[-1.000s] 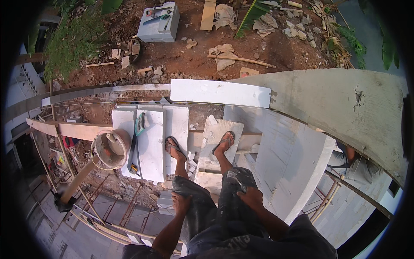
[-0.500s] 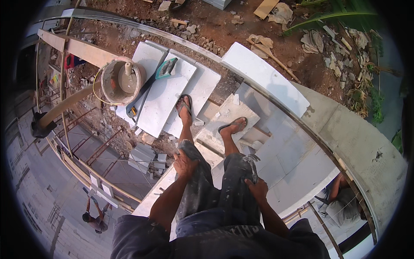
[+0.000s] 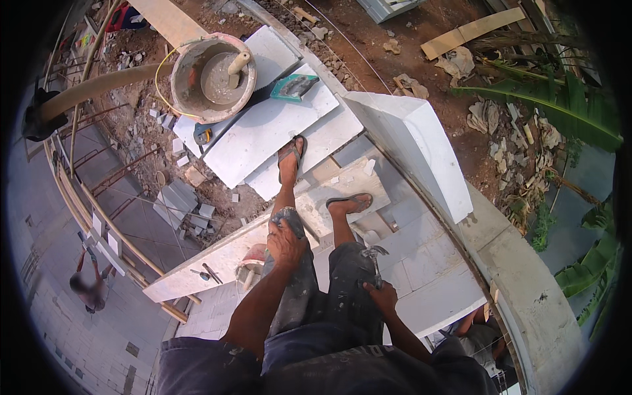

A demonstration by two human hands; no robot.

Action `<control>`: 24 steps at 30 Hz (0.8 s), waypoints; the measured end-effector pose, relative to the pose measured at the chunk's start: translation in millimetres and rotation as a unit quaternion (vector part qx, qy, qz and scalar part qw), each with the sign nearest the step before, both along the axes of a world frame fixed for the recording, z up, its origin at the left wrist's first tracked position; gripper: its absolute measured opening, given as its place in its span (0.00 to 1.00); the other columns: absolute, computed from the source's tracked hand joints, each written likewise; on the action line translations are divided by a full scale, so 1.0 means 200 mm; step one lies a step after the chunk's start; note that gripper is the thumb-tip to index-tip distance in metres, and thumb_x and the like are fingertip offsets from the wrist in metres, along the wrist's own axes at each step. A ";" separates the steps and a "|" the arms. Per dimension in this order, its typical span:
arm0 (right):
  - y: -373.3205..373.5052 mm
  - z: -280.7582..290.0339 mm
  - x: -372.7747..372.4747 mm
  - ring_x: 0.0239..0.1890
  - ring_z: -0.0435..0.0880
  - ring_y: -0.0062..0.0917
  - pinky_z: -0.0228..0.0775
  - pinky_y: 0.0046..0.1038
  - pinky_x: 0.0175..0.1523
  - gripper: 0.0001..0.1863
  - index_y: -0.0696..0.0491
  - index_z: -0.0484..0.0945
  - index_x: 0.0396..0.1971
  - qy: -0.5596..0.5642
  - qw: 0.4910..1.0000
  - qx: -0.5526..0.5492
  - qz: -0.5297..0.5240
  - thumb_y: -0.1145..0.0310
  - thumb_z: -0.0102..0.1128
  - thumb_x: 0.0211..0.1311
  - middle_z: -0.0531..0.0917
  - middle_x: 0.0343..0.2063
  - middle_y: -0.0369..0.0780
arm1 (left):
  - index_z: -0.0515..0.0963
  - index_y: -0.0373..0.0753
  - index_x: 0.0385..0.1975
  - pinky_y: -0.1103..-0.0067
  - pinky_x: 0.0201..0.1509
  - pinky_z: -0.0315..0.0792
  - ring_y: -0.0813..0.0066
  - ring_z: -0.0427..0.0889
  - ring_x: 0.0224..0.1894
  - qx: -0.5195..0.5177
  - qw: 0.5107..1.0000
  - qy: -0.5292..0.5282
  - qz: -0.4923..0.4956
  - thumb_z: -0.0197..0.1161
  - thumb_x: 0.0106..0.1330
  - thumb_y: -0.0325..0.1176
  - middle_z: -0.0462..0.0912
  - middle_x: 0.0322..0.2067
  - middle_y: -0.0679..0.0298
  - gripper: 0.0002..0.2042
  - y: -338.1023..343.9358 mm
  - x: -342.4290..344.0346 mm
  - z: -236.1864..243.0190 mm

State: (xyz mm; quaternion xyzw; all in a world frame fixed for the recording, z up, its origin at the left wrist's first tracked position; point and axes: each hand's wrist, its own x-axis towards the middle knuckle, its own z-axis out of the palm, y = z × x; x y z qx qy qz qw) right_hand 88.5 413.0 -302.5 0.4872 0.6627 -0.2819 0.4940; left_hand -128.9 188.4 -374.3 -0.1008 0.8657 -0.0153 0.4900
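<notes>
My left hand (image 3: 286, 245) lies over my left knee, its fingers draped across the stained trousers, holding nothing. In my right hand (image 3: 382, 296) is a claw hammer (image 3: 376, 262), its metal head upward beside my right thigh. Both feet wear flip-flops: the left stands on stacked white blocks (image 3: 270, 131), the right on a mortar-marked board (image 3: 349, 191). Ahead, a handsaw (image 3: 294, 87) with a teal handle lies across the blocks. A tape measure (image 3: 201, 135) sits near its far end. The large bucket (image 3: 181, 85) holds grey mortar and a trowel (image 3: 238, 64) with a wooden handle.
A white block (image 3: 421, 145) leans along the wall edge (image 3: 490, 243). Hand tools (image 3: 207, 273) lie on a long plank (image 3: 178, 283) by a small bucket (image 3: 251, 260). Bamboo rails (image 3: 79, 204) border a drop at left. Co-workers are below left (image 3: 89, 289) and lower right (image 3: 480, 339).
The view has shifted, so the mortar bucket and blocks look larger and nearer. The small bucket and plank tools now show. My hands keep their places on my legs, the hammer still held.
</notes>
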 end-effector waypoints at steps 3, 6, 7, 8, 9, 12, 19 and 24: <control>-0.02 -0.03 -0.06 0.39 0.85 0.44 0.74 0.42 0.46 0.32 0.56 0.83 0.34 -0.046 0.998 -0.002 0.043 0.38 0.67 0.46 0.86 0.31 0.49 | 0.67 0.32 0.55 0.62 0.53 0.71 0.46 0.76 0.50 -0.005 1.000 -0.010 0.019 0.71 0.50 0.45 0.68 0.53 0.44 0.35 0.00 -0.07 -0.01; -0.03 -0.02 -0.14 0.38 0.85 0.43 0.74 0.42 0.46 0.32 0.56 0.84 0.35 -0.052 0.998 -0.010 0.043 0.38 0.67 0.45 0.86 0.31 0.48 | 0.73 0.33 0.47 0.64 0.47 0.74 0.48 0.79 0.44 -0.001 0.998 0.055 -0.027 0.70 0.51 0.46 0.70 0.46 0.49 0.28 -0.04 -0.08 -0.04; -0.04 -0.02 -0.16 0.38 0.86 0.43 0.74 0.41 0.46 0.33 0.56 0.84 0.35 -0.046 0.998 -0.012 0.040 0.38 0.67 0.45 0.86 0.31 0.49 | 0.73 0.33 0.47 0.64 0.47 0.74 0.48 0.79 0.44 0.004 0.998 0.057 -0.022 0.70 0.51 0.46 0.70 0.45 0.49 0.28 -0.05 -0.07 -0.05; -0.04 -0.02 -0.18 0.38 0.86 0.43 0.74 0.41 0.46 0.33 0.57 0.84 0.35 -0.040 0.998 -0.014 0.038 0.38 0.67 0.45 0.86 0.31 0.49 | 0.73 0.33 0.47 0.65 0.47 0.74 0.49 0.80 0.44 0.008 0.998 0.059 -0.018 0.70 0.51 0.46 0.70 0.45 0.49 0.28 -0.06 -0.06 -0.05; -0.06 -0.01 -0.22 0.38 0.86 0.43 0.74 0.41 0.46 0.33 0.57 0.84 0.35 -0.041 0.998 -0.011 0.037 0.38 0.67 0.44 0.86 0.31 0.49 | 0.73 0.33 0.47 0.65 0.47 0.75 0.49 0.80 0.44 0.012 0.998 0.064 -0.018 0.70 0.51 0.45 0.70 0.45 0.49 0.28 -0.07 -0.08 -0.05; -0.08 0.01 -0.34 0.37 0.86 0.43 0.75 0.41 0.46 0.34 0.58 0.84 0.35 -0.045 0.998 -0.013 0.039 0.39 0.68 0.44 0.86 0.30 0.49 | 0.73 0.33 0.46 0.65 0.47 0.75 0.49 0.80 0.44 0.017 1.000 0.023 0.008 0.71 0.51 0.45 0.70 0.45 0.49 0.28 -0.08 -0.15 -0.03; -0.11 -0.04 -0.44 0.36 0.86 0.42 0.75 0.40 0.43 0.32 0.57 0.83 0.39 -0.072 0.995 -0.046 0.060 0.41 0.68 0.46 0.86 0.30 0.48 | 0.72 0.35 0.44 0.62 0.46 0.75 0.46 0.78 0.46 0.038 0.998 0.013 0.041 0.71 0.53 0.43 0.69 0.46 0.49 0.24 -0.13 -0.23 -0.01; -0.14 -0.06 -0.54 0.36 0.86 0.40 0.75 0.39 0.43 0.32 0.57 0.83 0.39 -0.097 0.992 -0.056 0.053 0.43 0.70 0.45 0.86 0.31 0.48 | 0.72 0.35 0.46 0.58 0.49 0.74 0.44 0.76 0.49 0.049 0.996 -0.017 0.069 0.70 0.54 0.43 0.68 0.49 0.48 0.24 -0.15 -0.28 0.01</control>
